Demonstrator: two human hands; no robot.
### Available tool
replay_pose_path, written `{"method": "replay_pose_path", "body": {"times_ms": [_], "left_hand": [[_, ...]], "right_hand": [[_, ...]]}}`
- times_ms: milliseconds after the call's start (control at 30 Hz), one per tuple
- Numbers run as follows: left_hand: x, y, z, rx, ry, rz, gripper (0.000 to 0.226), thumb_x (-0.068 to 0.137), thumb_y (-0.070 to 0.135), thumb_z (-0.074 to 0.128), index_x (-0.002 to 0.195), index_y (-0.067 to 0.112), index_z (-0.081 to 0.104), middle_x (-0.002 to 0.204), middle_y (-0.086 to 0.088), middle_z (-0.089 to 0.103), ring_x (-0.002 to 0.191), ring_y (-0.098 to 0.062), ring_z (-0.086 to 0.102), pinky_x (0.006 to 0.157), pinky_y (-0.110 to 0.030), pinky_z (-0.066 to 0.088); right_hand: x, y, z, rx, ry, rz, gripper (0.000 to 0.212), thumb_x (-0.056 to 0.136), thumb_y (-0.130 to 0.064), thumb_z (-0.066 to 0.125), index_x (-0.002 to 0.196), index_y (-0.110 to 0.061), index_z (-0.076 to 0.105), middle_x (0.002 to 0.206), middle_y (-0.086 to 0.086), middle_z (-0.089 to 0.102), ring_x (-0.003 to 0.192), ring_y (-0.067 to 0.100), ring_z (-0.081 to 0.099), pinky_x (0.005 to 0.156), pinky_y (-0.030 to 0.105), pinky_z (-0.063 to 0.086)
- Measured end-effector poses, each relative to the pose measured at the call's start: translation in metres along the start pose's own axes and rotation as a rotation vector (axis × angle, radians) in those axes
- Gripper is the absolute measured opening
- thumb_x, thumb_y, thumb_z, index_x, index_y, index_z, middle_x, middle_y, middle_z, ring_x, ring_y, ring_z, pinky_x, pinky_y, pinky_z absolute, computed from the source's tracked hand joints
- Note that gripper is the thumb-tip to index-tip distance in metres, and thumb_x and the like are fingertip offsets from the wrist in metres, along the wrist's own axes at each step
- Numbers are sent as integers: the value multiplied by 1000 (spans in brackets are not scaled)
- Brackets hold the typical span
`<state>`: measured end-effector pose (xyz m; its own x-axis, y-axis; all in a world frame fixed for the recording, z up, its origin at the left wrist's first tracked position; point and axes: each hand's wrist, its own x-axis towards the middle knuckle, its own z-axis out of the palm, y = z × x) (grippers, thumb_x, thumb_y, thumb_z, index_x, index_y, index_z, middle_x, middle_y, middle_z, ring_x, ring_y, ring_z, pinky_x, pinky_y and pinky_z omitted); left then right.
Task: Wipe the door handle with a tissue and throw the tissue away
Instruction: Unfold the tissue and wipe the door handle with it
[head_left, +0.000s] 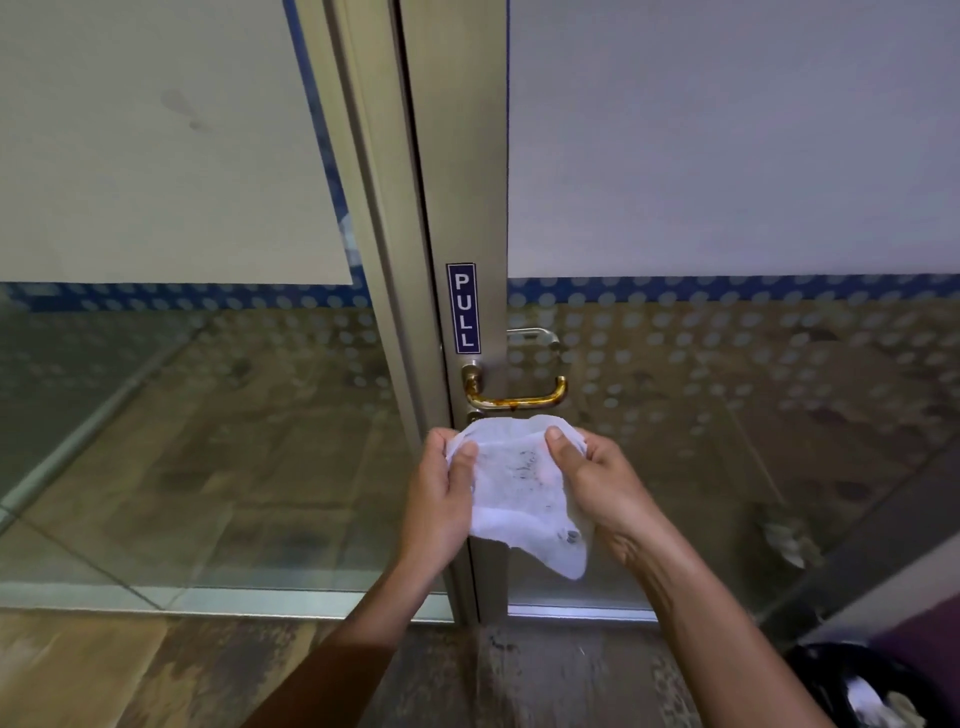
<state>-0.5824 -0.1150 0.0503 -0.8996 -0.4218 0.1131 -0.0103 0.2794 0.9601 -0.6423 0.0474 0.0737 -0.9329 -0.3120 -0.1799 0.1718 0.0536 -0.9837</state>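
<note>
A brass lever door handle (519, 397) with brown stains sits on the metal door frame, just under a blue PULL sticker (462, 307). A white tissue (524, 493) with faint dark marks is spread out just below the handle. My left hand (441, 493) pinches its left edge and my right hand (592, 483) grips its right side. The tissue's top edge lies close under the handle, apart from it.
The glass door (727, 415) and the side glass panel (156, 415) carry frosted film and a dotted blue band. A black bin (862, 686) with white waste inside stands at the bottom right on the wood-pattern floor (104, 670).
</note>
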Motion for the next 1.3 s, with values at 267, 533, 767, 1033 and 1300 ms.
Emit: {"method": "replay_pose_path", "body": {"times_ms": [267,533,767,1033,1300], "left_hand": [[35,-11,-15,-69,-189,30,14,97,20,66,87,10,67,78,0,75,73,-12,71,61,-22,51],[62,-21,-24,-425,-310,-312,16,96,17,66,97,1,67,92,-11,79,86,-23,77,68,-27,62],[72,-33,-21,-168,-204,-319,22,95,33,68,106,25,51,96,-5,71,78,-19,73,50,-22,53],[83,-43,-29,-180,-483,-218,5,89,27,76,90,23,78,95,-1,78,90,-17,72,68,-24,55],[96,-35,-31,307,-622,188,17,85,17,79,101,20,79,99,4,69,86,-9,60,74,-23,45]], "right_hand": [[4,9,1,-58,243,-61,27,100,-32,55,89,-20,76,79,-6,78,74,6,72,65,26,55],[6,8,12,-61,322,-31,17,93,-24,68,87,-12,78,78,1,79,66,10,72,54,20,52],[3,21,32,-33,334,173,23,98,-28,60,102,-5,60,85,11,68,71,23,61,63,28,48],[0,24,29,-119,504,119,14,97,-19,62,107,-9,65,87,5,58,76,13,50,61,22,37],[-3,20,20,-116,374,106,28,88,-24,73,110,-8,74,100,7,75,75,2,66,64,14,52]]}}
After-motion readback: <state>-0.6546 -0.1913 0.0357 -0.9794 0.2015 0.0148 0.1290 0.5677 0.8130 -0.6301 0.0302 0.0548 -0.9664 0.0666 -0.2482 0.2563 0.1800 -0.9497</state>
